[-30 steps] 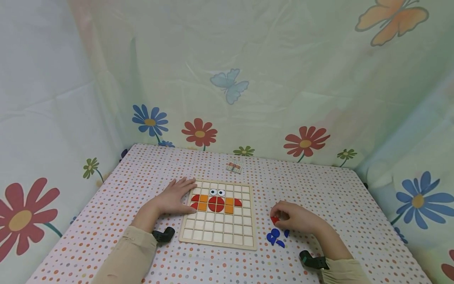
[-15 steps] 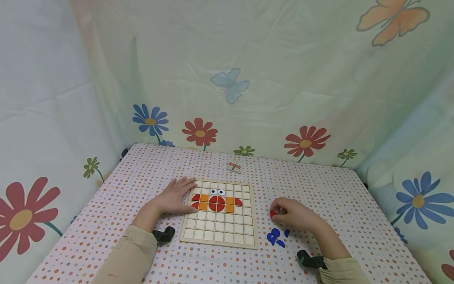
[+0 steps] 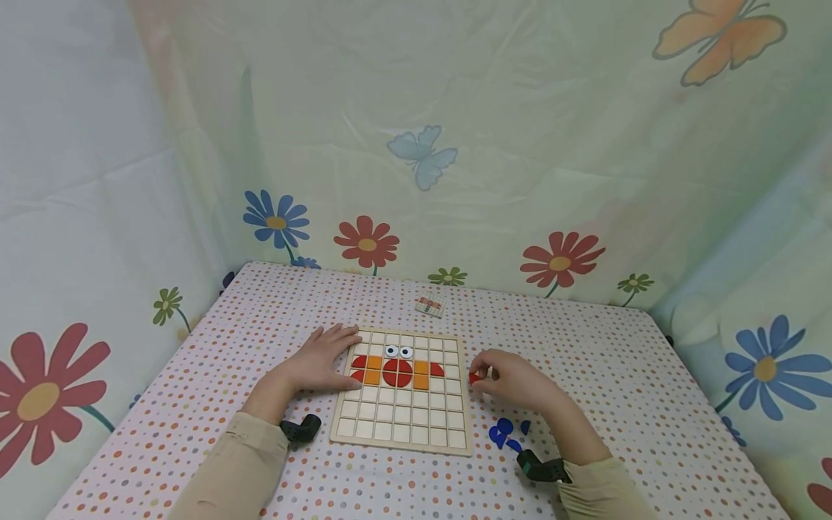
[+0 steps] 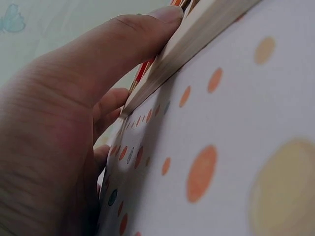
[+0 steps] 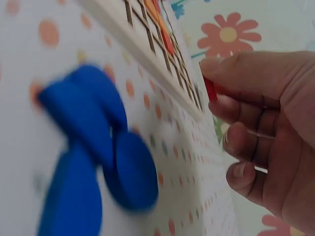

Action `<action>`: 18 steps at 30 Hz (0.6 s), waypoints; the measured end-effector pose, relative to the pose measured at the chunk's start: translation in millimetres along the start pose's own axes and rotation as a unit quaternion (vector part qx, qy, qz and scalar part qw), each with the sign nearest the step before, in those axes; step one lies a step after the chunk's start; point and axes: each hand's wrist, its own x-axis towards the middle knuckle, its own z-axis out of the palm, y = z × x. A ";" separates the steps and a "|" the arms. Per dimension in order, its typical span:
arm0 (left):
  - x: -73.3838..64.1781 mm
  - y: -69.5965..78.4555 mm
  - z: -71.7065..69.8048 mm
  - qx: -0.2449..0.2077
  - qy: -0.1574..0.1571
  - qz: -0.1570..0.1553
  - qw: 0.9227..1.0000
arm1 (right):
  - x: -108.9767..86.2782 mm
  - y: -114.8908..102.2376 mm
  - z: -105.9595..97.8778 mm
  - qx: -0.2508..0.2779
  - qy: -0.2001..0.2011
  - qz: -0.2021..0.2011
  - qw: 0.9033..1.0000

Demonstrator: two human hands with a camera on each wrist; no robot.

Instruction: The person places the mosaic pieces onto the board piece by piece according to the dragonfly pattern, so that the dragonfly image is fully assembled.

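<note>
A wooden grid board (image 3: 427,438) lies on the table. Red quarter pieces make a circle (image 3: 397,373) in its middle, with orange squares (image 3: 421,375) on both sides and two eye pieces (image 3: 399,352) above. My left hand (image 3: 314,363) rests along the board's left edge, fingers spread and thumb over the rim; the left wrist view shows that thumb (image 4: 133,37) on the frame. Just right of the board, my right hand (image 3: 515,378) pinches a small red piece (image 5: 210,90) between thumb and forefinger. Its full outline is hidden by the fingers.
Several blue pieces (image 3: 504,426) lie in a loose group on the dotted tablecloth (image 3: 585,347), near the right wrist. Behind the board lies a small pattern card (image 3: 430,305). A flowered curtain (image 3: 312,144) hangs behind the table.
My right hand has lifted the red piece from beside the blue ones and carried it left and away, up to the board's right edge. The left hand stays in place.
</note>
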 end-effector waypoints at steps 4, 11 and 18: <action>0.5 -0.5 -0.3 -0.002 0.000 -0.002 1.000 | 8.5 -12.5 6.0 0.004 0.006 0.012 1.000; -0.2 -0.3 -1.0 -0.003 -0.002 -0.004 1.000 | 22.0 -33.7 19.2 0.019 -0.003 0.009 1.000; -0.9 0.5 -1.4 0.000 -0.006 -0.004 1.000 | 27.2 -42.4 32.0 0.015 -0.001 -0.012 1.000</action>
